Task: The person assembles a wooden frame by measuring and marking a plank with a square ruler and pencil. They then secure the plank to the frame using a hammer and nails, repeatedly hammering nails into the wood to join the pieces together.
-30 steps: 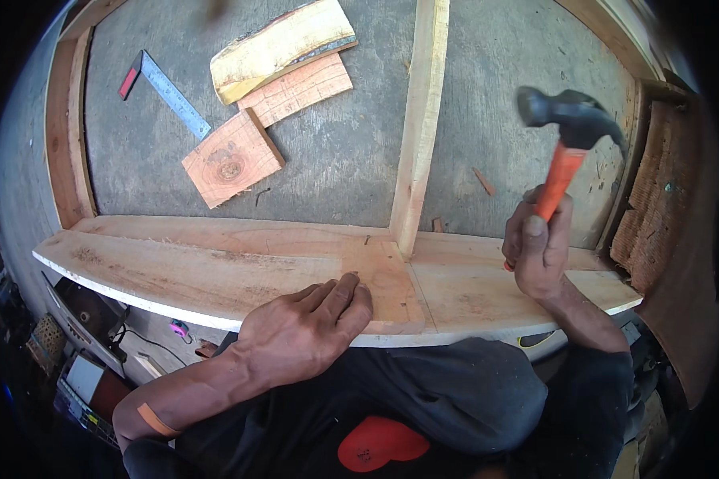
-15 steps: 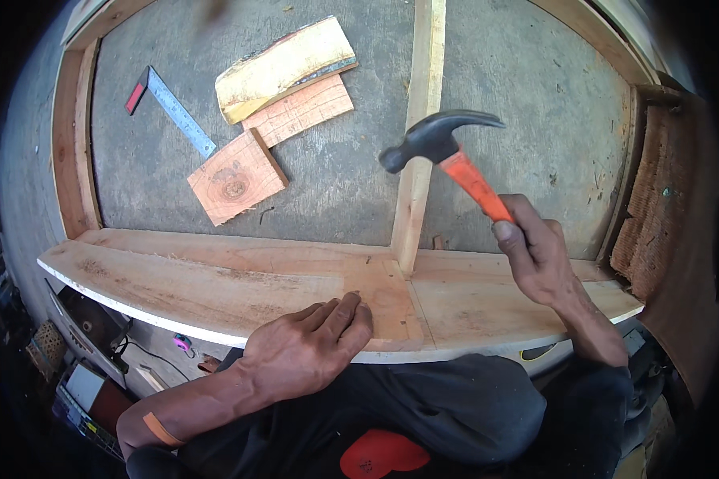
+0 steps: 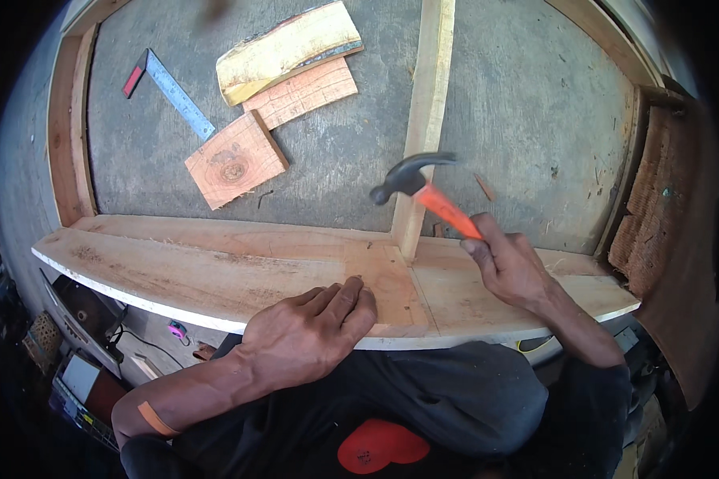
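My right hand point(image 3: 513, 263) is wrapped round the orange handle of a claw hammer point(image 3: 441, 209). The black head is up off the wood, in front of the upright-running cross piece point(image 3: 417, 188), its striking face to the left. My left hand point(image 3: 311, 323) rests on the near plank point(image 3: 176, 267) of a wooden frame, just left of a joint with a lighter seam. Its fingers are bent and pressed together at the tips; whatever they may pinch is too small or hidden to make out. Small dark marks dot the wood beside the joint point(image 3: 391, 283).
Inside the frame lie a square wood block point(image 3: 236, 164), a bark-edged offcut point(image 3: 291, 52), a reddish board piece point(image 3: 307, 92) and a try square point(image 3: 176, 92). Brown ribbed material point(image 3: 655, 199) stands at the right. A pink tape measure point(image 3: 178, 330) is below the plank.
My right hand has brought the hammer down and to the left, nearer the plank. My left hand stays at the same spot on the wood. The whole view has shifted slightly.
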Action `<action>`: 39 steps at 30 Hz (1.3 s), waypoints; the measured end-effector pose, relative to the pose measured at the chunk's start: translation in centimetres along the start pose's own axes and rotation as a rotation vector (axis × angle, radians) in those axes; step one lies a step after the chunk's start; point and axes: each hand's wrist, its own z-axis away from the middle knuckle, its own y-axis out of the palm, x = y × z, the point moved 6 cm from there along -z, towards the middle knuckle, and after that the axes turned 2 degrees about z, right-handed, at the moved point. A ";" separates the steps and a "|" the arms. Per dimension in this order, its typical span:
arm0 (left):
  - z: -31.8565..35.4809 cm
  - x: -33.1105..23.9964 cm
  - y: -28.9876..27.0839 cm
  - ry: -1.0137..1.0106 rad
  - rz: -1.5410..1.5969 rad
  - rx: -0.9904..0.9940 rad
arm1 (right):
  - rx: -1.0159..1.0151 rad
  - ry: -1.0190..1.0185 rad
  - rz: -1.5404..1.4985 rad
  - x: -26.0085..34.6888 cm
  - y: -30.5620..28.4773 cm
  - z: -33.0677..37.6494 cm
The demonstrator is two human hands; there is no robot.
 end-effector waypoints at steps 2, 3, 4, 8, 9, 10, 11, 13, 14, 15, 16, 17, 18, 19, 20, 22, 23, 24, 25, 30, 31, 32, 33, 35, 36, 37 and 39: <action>1.1 0.1 0.3 0.000 -0.006 0.032 | 0.356 0.021 0.401 0.5 2.3 0.9; 0.9 0.2 0.8 -0.029 -0.021 0.016 | 0.188 -0.062 0.339 1.8 -0.9 -0.8; 0.8 0.4 0.7 -0.028 -0.012 -0.011 | 0.025 -0.114 0.262 2.6 -2.8 -1.3; 1.2 -0.4 0.6 -0.037 0.042 -0.033 | -0.251 -0.082 -0.592 0.8 -4.2 -0.1; 0.6 0.1 0.2 -0.010 0.021 -0.040 | -0.192 -0.080 -0.503 0.9 -3.7 0.0; 0.7 -0.1 0.0 0.016 0.016 -0.011 | 0.093 -0.044 -0.036 0.2 -0.3 0.2; 0.8 -0.2 -0.1 0.023 0.000 0.010 | 0.375 0.001 0.432 -0.8 2.4 0.8; 0.9 0.2 0.8 -0.007 -0.019 0.014 | 0.247 0.094 0.276 3.2 -3.1 -2.3; 0.7 0.8 0.8 -0.009 -0.038 -0.002 | 0.026 0.160 -0.013 4.2 -5.4 -2.8; 0.8 0.7 0.7 -0.015 -0.039 -0.007 | -0.002 0.197 -0.098 4.2 -5.1 -2.4; 1.0 0.4 0.7 -0.023 -0.041 -0.012 | -0.042 0.235 -0.179 4.1 -5.0 -2.0; 1.6 -0.3 1.3 -0.031 -0.008 -0.002 | 0.103 0.223 -0.054 3.4 -3.0 -1.6; 1.3 -0.1 1.0 0.004 -0.021 -0.008 | 0.183 0.198 0.077 2.6 -1.9 -1.6; 0.9 -0.1 0.8 0.015 -0.033 -0.010 | 0.282 0.161 0.204 1.5 -0.6 -1.8; 0.1 -0.3 0.2 0.047 -0.030 -0.014 | 0.380 0.127 0.333 0.5 0.4 -2.0; 1.0 -0.2 0.1 0.035 -0.014 -0.013 | 0.434 0.037 0.463 2.3 0.4 -2.5; 0.7 -0.1 0.1 0.014 -0.021 -0.034 | 0.167 0.074 0.217 3.8 -2.9 -3.8; 1.0 -0.1 0.3 -0.006 -0.027 -0.054 | -0.090 0.136 -0.043 4.8 -5.5 -3.9; 1.4 -0.5 0.7 -0.021 -0.010 -0.050 | -0.093 0.150 -0.061 4.6 -4.7 -3.0; 0.0 0.2 -0.2 0.014 -0.024 -0.030 | 0.512 0.125 0.406 -1.0 3.9 0.3; 0.1 0.3 0.1 -0.002 -0.020 -0.042 | 0.361 0.119 0.327 0.1 2.1 -1.2; 0.8 0.0 0.1 0.016 -0.014 -0.034 | 0.210 0.112 0.246 2.0 -0.7 -2.2; 0.4 0.6 -0.3 0.018 -0.038 -0.054 | 0.049 0.104 0.158 3.6 -3.4 -3.4; 1.3 -0.1 0.3 -0.024 0.005 -0.055 | -0.242 0.216 -0.307 2.3 -4.0 -2.4; 1.3 0.0 0.5 -0.015 -0.006 -0.056 | -0.343 0.154 -0.301 1.0 -3.0 -0.7; 0.8 0.3 0.1 0.028 -0.022 -0.054 | -0.477 0.056 -0.282 0.8 -3.4 0.0; 1.0 -0.2 0.7 0.038 -0.028 -0.032 | 0.232 0.072 0.376 0.8 1.1 0.3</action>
